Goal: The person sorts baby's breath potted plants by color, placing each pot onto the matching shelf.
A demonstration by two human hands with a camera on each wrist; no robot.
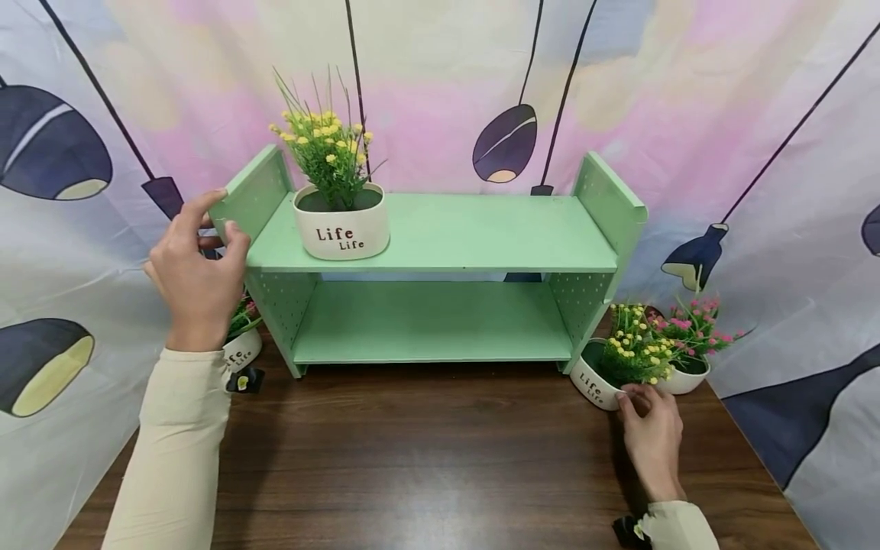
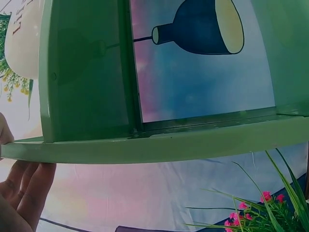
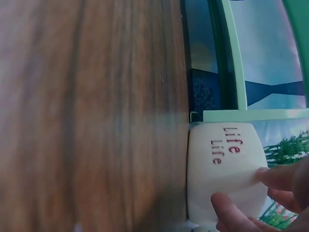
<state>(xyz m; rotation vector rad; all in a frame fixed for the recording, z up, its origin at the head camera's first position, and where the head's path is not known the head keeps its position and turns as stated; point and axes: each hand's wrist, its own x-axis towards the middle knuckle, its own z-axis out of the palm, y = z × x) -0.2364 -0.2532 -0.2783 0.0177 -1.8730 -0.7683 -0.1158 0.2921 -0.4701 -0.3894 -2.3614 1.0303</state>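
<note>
My left hand (image 1: 197, 279) grips the upper left side panel of a green two-tier shelf (image 1: 440, 233), thumb on one face and fingers on the other. In the left wrist view, the fingers (image 2: 35, 186) press the panel's outer face. On the upper tier, near its left end, stands a white "Life" flowerpot (image 1: 344, 234) with yellow flowers. At the shelf's right foot, my right hand (image 1: 655, 437) holds the near right end of another white yellow-flowered pot (image 1: 593, 387). In the right wrist view, its thumb lies on the white side (image 3: 200, 179) of that pot.
Behind the right pot stands a white pot with pink flowers (image 1: 687, 376). Partly hidden by my left wrist is another pink-flowered pot (image 1: 242, 350), left of the shelf. All rests on a brown wooden table (image 1: 426, 451) against a patterned cloth (image 1: 440, 76).
</note>
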